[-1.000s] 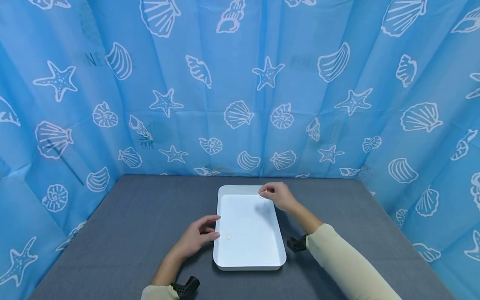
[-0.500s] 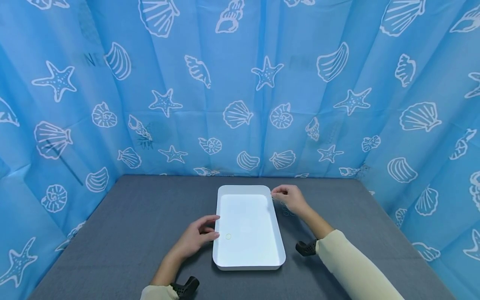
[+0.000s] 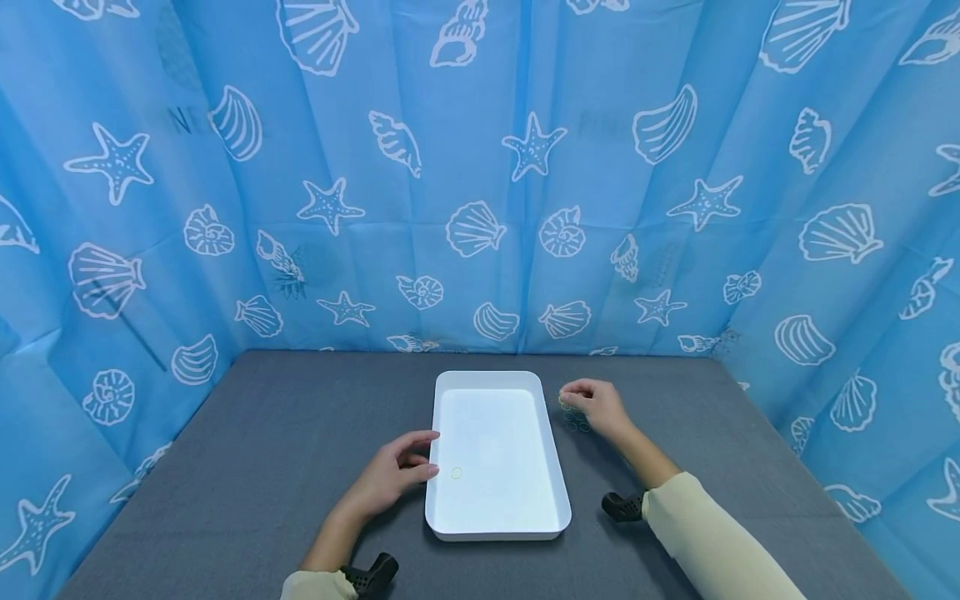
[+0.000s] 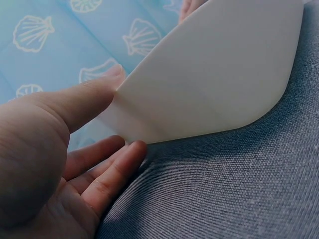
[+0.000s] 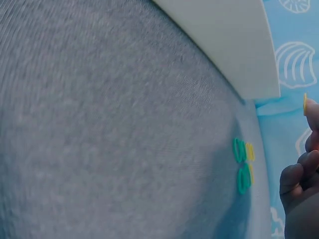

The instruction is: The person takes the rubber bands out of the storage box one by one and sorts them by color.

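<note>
A white rectangular tray (image 3: 497,454) sits in the middle of the grey tabletop (image 3: 262,450), long side running away from the person. The left hand (image 3: 390,473) rests flat on the tabletop against the tray's left wall, its grip loose and holding nothing: the thumb lies along the rim and the straight fingers touch the base of the wall, as the left wrist view shows plainly (image 4: 75,164). Inside the tray, near that hand, lies a single small yellow ring (image 3: 456,473).

The right hand (image 3: 596,404) is just beside the tray's far right corner, low over a little cluster of green and yellow rings (image 5: 243,162) lying on the tabletop. Its fingers are curled, and the right wrist view shows a small yellow piece (image 5: 305,103) pinched at the fingertips. Blue curtains (image 3: 480,167) printed with shells and starfish wall in the tabletop.
</note>
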### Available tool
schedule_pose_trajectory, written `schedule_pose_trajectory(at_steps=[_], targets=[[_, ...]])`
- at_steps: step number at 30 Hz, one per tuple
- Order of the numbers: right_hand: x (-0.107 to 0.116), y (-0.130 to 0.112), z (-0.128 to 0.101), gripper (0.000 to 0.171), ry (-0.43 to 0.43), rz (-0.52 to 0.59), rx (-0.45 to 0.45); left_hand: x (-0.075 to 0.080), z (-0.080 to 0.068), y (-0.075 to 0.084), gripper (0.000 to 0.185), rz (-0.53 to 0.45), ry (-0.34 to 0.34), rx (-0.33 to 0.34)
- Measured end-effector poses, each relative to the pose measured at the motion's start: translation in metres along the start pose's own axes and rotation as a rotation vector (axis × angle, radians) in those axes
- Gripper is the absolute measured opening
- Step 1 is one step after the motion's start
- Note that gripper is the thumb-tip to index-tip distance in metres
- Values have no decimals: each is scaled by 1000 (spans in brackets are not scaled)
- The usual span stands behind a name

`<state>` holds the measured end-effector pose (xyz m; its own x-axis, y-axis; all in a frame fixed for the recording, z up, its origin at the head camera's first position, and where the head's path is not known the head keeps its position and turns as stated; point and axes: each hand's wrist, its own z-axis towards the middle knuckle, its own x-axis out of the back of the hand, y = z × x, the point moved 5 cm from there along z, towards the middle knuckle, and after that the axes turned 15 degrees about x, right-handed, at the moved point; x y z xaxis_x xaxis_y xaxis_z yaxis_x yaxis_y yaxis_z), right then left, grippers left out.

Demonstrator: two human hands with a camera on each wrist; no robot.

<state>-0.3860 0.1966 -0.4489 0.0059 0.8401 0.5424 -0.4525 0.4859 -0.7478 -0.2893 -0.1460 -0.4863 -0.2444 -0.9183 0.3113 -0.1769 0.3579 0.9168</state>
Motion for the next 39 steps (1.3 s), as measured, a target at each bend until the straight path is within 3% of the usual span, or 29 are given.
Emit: schedule_pose_trajectory(at_steps=[9, 21, 39], targets=[[7, 14, -6, 14, 100, -16, 3, 0, 1, -2, 51, 13, 4, 18], [8, 35, -8, 16, 155, 7, -75, 0, 3, -6, 51, 19, -4, 24], [5, 49, 6, 18, 95, -51, -204, 0, 4, -6, 52, 9, -7, 9]])
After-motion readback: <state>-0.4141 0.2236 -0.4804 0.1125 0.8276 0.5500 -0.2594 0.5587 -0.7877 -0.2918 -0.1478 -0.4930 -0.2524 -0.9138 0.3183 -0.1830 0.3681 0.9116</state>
